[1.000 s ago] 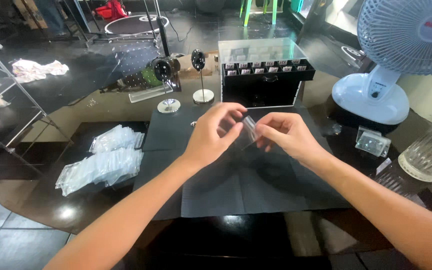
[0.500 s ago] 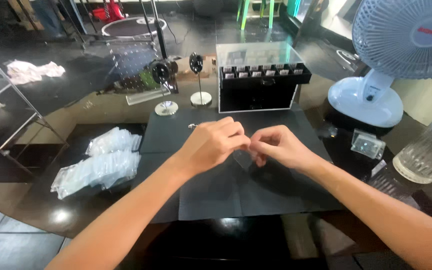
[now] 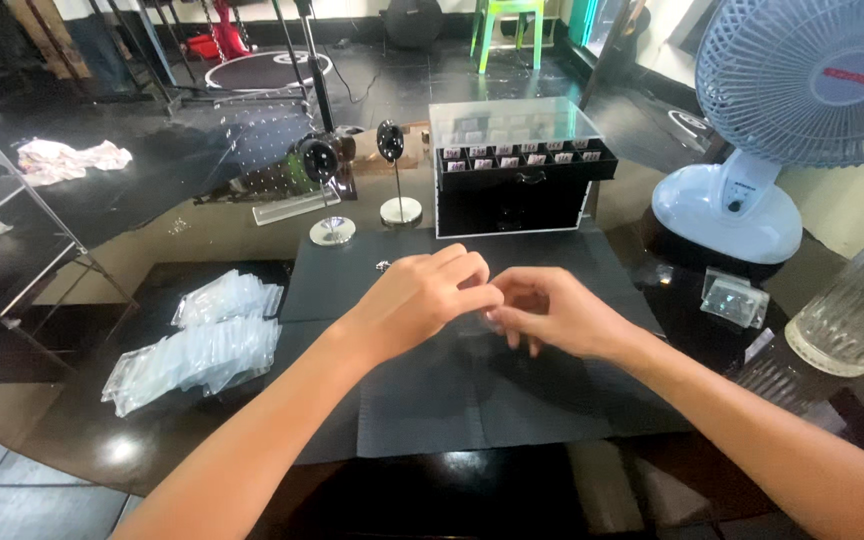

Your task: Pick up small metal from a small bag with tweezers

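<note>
Clear plastic is what fills the left of my view: a heap of small transparent bags (image 3: 197, 345) lying on the dark glass table (image 3: 72, 450), just off the left edge of the black mat (image 3: 452, 400) I am working over. Behind the mat's far left corner stand two small round-based display stands (image 3: 334, 228), and beside them a black compartment box (image 3: 512, 185) with a clear lid. Moving inward, my left hand (image 3: 422, 300) hovers above the middle of the mat, fingers curled in and thumb pressed toward the fingertips, pinching something thin. My right hand (image 3: 552, 315) meets it fingertip to fingertip, also curled almost closed. Between them I can only just make out a small clear bag (image 3: 480, 322), nearly hidden by my fingers. A second ago my hands were a little apart and higher, with the little bag plainly showing between them; now they have come together and dropped closer to the mat, so the bag is mostly covered. I judge that I am working at its opening or at something tiny inside, though I cannot tell which, nor see any contents. Further right, a small clear block (image 3: 732, 297) sits on the table, then a white desk fan (image 3: 752, 150) at the back, and a ribbed glass pitcher (image 3: 857, 310) at the far right edge, all well away from my hands.
</note>
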